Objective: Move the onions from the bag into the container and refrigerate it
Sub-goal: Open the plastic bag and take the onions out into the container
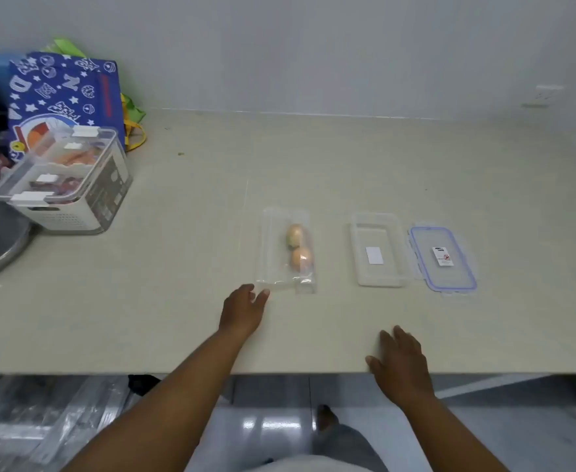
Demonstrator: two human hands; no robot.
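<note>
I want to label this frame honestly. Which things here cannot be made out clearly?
Head view only:
- Label on the lid: print too small to read.
- Clear bag: open or sealed cannot be told; glare hides its end near the left hand.
- Boxes at left: contents blurred behind plastic.
- Dark object at the far left: cut off by the edge.
- No refrigerator is in view.

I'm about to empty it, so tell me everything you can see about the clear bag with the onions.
The clear bag is a thin, see-through plastic pouch lying flat on the beige counter, its long side running away from the person. Two brownish onions sit inside, one behind the other, along its right side. The left hand reaches its near left corner, fingertips at the edge. The open container lies apart on its right.
</note>
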